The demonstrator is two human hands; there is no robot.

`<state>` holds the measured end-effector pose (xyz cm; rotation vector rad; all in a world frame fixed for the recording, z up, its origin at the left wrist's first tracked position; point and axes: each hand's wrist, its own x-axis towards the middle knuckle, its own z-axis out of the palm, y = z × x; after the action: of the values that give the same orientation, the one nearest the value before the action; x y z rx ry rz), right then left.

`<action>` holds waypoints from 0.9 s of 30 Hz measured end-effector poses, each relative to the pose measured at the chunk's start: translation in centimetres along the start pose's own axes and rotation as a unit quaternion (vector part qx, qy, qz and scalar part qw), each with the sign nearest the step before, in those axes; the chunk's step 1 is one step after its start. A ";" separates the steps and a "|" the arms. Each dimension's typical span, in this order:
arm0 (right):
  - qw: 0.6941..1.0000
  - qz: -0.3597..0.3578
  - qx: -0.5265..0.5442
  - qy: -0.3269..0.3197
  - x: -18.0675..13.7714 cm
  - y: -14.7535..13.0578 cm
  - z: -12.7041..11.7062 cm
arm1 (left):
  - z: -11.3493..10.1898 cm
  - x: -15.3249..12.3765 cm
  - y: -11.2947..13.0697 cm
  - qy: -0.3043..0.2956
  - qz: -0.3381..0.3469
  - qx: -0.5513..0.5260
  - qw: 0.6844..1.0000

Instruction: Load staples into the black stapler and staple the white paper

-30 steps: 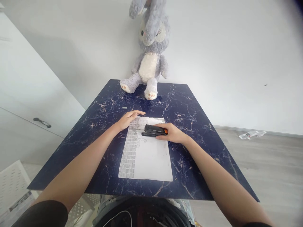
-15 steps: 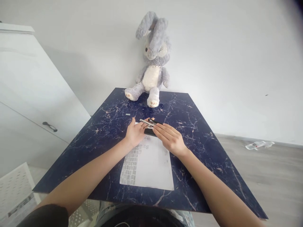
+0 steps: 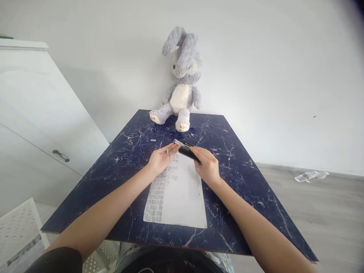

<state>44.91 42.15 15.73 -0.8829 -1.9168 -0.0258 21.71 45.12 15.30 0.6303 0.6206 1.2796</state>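
On the marbled navy table's (image 3: pixel 241 182) far edge sits a plush bunny (image 3: pixel 182 85). The right hand (image 3: pixel 209 168) clasps a black stapler (image 3: pixel 186 148) over paper (image 3: pixel 179 193); the left hand (image 3: pixel 160 159) lies open beside it.

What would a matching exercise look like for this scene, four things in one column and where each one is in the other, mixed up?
Things:
1. stapler
2. plush rabbit
3. printed sheet
4. plastic bottle

Places:
A. lying on the floor at the right
B. flat on the middle of the table
C. held in the right hand
D. sitting at the table's far edge, against the wall

Pairs: 1-C; 2-D; 3-B; 4-A
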 end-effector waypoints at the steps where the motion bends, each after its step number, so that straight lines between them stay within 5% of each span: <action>1: 0.997 0.075 0.037 0.005 -0.1 0.2 0.0 | -0.5 0.2 0.1 0.007 0.036 0.033 0.999; 5: 0.931 0.279 0.224 -0.076 -0.4 1.4 0.1 | -1.7 0.7 1.1 0.103 0.267 0.207 0.936; 9: 0.893 0.298 0.296 -0.166 -0.7 2.1 0.7 | -1.1 -0.7 2.2 0.138 0.402 0.359 0.831; 13: 0.923 0.217 0.241 -0.209 -0.2 1.9 0.4 | -0.4 -2.6 2.0 0.058 0.391 0.524 0.754; 16: 0.963 0.128 0.197 -0.129 0.5 1.4 -0.5 | -0.1 -3.2 1.1 -0.045 0.356 0.611 0.706; 19: 0.974 0.078 0.204 -0.054 1.1 0.5 -1.3 | 0.4 -3.3 0.4 -0.126 0.334 0.621 0.698; 27: 0.948 0.058 0.296 -0.104 1.1 -1.3 -1.0 | 0.7 -3.5 -0.2 -0.193 0.325 0.642 0.667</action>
<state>44.63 41.40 17.57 -0.5952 -1.8964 0.7042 21.69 41.59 15.86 2.4290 0.9363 1.0914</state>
